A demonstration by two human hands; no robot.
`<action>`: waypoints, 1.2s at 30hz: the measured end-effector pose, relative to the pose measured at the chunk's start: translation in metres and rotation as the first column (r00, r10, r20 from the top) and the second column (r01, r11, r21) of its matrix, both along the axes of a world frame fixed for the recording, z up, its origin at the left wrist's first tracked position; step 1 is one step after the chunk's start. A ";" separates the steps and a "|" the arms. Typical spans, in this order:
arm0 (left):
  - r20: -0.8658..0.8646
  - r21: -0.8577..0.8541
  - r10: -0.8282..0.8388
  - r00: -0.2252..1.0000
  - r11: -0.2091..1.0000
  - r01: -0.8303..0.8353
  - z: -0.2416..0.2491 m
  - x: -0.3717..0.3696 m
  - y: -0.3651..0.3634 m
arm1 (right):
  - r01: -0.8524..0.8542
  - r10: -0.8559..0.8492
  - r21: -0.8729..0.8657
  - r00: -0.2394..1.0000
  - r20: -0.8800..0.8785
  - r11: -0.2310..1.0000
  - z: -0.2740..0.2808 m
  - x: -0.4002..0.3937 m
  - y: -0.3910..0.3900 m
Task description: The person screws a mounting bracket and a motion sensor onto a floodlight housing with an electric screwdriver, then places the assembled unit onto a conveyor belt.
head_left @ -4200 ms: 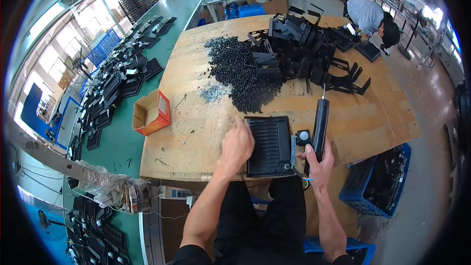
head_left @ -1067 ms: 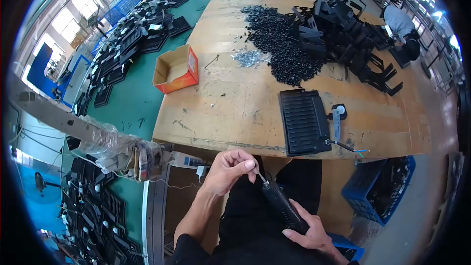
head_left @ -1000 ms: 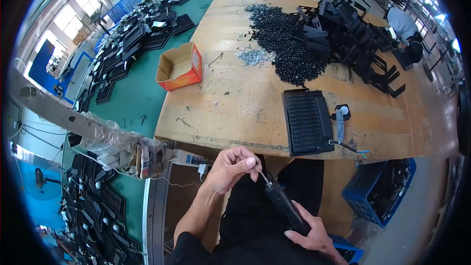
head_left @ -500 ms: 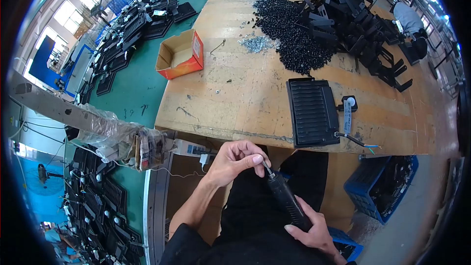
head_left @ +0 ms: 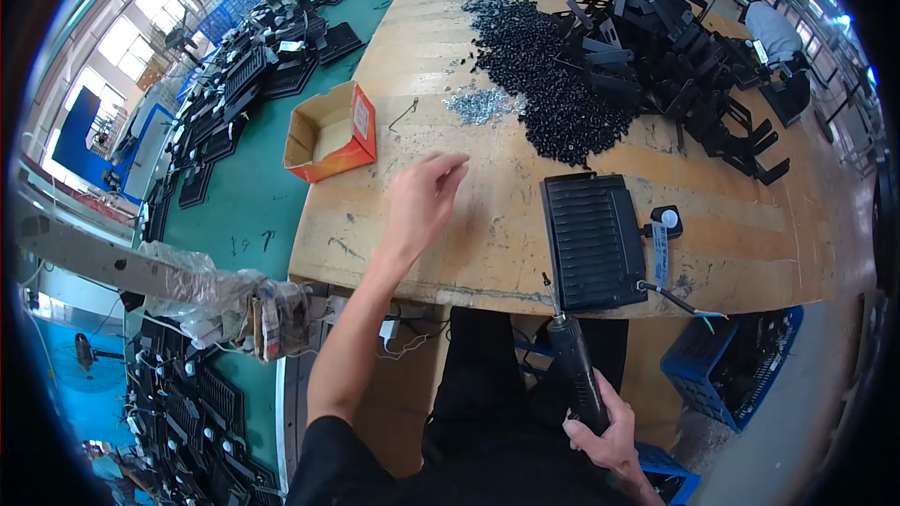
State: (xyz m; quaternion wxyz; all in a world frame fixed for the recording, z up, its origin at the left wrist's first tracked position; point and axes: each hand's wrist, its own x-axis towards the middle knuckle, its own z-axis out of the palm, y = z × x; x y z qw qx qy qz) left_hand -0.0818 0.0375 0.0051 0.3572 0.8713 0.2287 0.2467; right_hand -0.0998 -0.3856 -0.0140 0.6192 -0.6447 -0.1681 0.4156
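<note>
My right hand [head_left: 605,431] is wrapped around a black electric screwdriver [head_left: 579,375], its bit pointing up and away from me. A small dark piece, apparently a screw [head_left: 547,278], sits at the bit's tip, close to the left edge of a black ribbed floodlight [head_left: 592,242]. That floodlight lies on the table with a small sensor [head_left: 667,219] and a cable on its right side. My left hand [head_left: 424,201] hangs over the wooden table, fingers bent and slightly apart, with nothing visible in them. It is nearest to the silver hardware pile [head_left: 483,106].
Black screws [head_left: 562,94] are heaped behind the floodlight, beside a pile of black brackets [head_left: 675,47]. An open orange cardboard box [head_left: 342,164] stands at the table's left edge. A green conveyor [head_left: 253,206] carries more floodlights. A blue crate [head_left: 694,384] is below right.
My left hand has left the screwdriver's bit and moved forward over the table. The screwdriver has swung right and more upright, and its tip now shows. My view has shifted slightly.
</note>
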 end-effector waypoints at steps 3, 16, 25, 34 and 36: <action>0.025 0.360 -0.147 0.989 0.924 0.128 -0.014 0.054 0.023 | 0.015 -0.015 -0.030 1.000 -0.018 0.999 -0.002 0.005 0.003; -0.319 0.740 -0.053 0.946 0.610 0.284 -0.046 0.117 0.053 | 0.168 -0.176 -0.108 0.982 -0.065 0.980 -0.003 -0.002 -0.044; 0.191 0.340 -0.188 0.963 0.933 0.115 -0.017 0.102 -0.090 | 0.191 -0.218 -0.167 0.962 -0.165 0.967 0.003 -0.021 -0.071; 0.120 0.163 -0.168 0.979 0.976 0.147 -0.036 0.109 -0.115 | 0.242 -0.243 -0.046 0.912 -0.330 0.969 -0.006 -0.018 -0.067; 0.149 0.151 -0.182 0.972 0.976 0.159 -0.037 0.110 -0.114 | 0.240 -0.235 -0.024 0.915 -0.329 0.970 -0.008 -0.018 -0.069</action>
